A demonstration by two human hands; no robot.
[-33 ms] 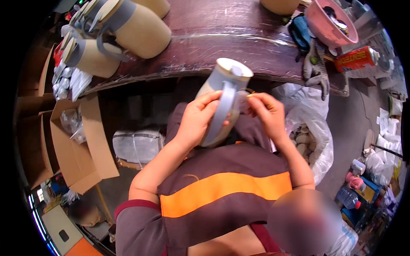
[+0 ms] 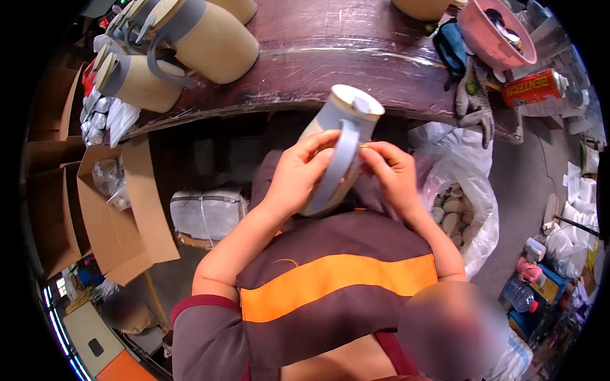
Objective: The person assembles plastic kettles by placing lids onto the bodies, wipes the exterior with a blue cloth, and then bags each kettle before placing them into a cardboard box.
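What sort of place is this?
Probably a small workshop or packing area: several grey-and-beige jugs are grouped on a dark red-brown wooden table, a matching handled jug is being held, and an open brown cardboard box sits to the left.

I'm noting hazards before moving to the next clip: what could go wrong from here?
The jug is held up in the left hand, not resting on the table, so a loosened grip might drop it. The right hand pinches a small yellow piece that could slip away. The grey glove hangs over the table's edge and might get knocked off.
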